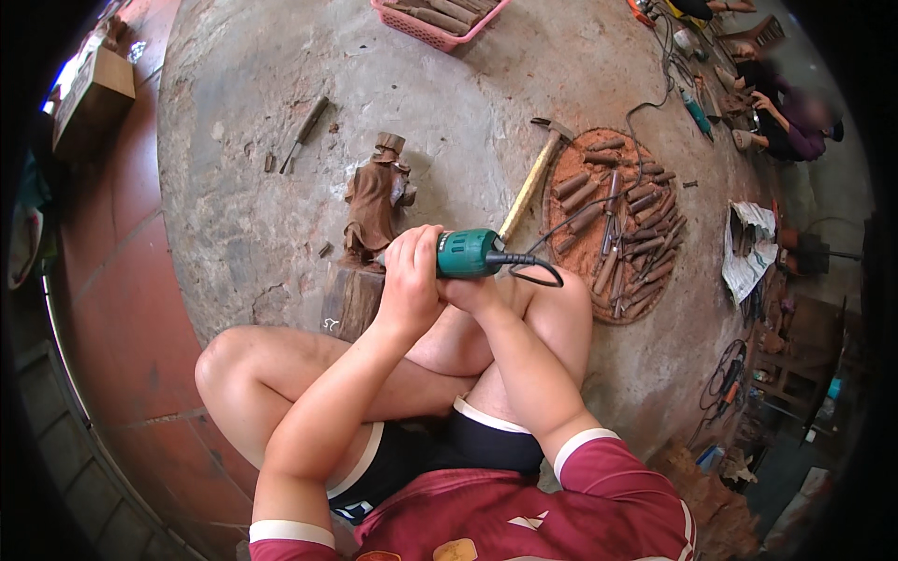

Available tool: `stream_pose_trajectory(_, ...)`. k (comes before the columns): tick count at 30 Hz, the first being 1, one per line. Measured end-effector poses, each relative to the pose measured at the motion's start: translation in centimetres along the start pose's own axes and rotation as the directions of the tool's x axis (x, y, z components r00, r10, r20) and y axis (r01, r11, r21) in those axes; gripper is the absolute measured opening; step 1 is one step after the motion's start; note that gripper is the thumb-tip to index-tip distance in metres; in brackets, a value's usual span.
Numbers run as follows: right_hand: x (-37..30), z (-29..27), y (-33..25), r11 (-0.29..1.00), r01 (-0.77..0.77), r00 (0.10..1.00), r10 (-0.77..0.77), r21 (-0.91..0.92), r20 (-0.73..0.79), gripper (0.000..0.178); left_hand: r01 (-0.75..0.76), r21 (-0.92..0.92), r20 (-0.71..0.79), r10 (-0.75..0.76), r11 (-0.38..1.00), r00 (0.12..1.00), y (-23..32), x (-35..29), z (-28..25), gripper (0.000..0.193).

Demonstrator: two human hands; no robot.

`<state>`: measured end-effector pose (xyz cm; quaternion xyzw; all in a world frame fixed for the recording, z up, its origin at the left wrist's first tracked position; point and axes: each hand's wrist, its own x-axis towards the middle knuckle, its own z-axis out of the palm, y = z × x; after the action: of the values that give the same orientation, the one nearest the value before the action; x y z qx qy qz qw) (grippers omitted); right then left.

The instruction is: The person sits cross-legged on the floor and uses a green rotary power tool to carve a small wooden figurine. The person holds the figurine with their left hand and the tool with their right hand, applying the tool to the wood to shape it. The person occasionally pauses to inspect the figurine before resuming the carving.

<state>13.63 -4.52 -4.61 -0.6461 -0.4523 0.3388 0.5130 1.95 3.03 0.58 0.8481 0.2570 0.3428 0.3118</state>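
My left hand (410, 280) is wrapped round the front part of a green rotary tool (470, 253), whose black cord loops off its back end. My right hand (470, 294) grips the same tool from below, its fingers largely hidden behind the tool and the other hand. The tool's thin tip points left, at the lower part of a brown carved wooden figure (376, 201); whether it touches the wood I cannot tell. Below the figure is a rough wooden block (354, 301), near my crossed legs.
A yellow-handled hammer (527, 187) lies beside a round tray (571, 154) of reddish sawdust and several chisels. One chisel (305, 131) lies on the concrete at the upper left. A pink basket (426, 33) holds wood pieces. At the far right sits another person (795, 122).
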Motion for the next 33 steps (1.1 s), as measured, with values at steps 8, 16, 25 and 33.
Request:
stream_pose_trajectory(8, 0.0, 0.3, -1.5, 0.988, -0.111, 0.992, 0.116, 0.103, -0.043, 0.044, 0.029, 0.017, 0.017, -0.029, 0.999, 0.999, 0.2, 0.0, -0.1, 0.064)
stream_pose_trajectory(16, 0.1, 0.6, -1.7, 0.982, -0.041, 0.991, 0.063, 0.185, -0.114, 0.039, 0.011, 0.01, 0.033, -0.011, 1.0, 0.999, -0.2, -0.3, 0.2, 0.071)
stream_pose_trajectory(25, 0.1, 0.8, -1.1, 0.991, -0.098, 0.993, 0.103, 0.088, -0.059, 0.045, 0.0, 0.021, 0.025, -0.001, 1.0, 1.0, -0.1, 0.1, -0.1, 0.068)
stream_pose_trajectory(33, -0.1, 1.6, 1.2, 0.962, -0.104, 0.993, 0.115, 0.254, -0.027, 0.053, 0.032, 0.064, 0.042, -0.034, 0.997, 0.999, -0.5, -0.5, 0.0, 0.069)
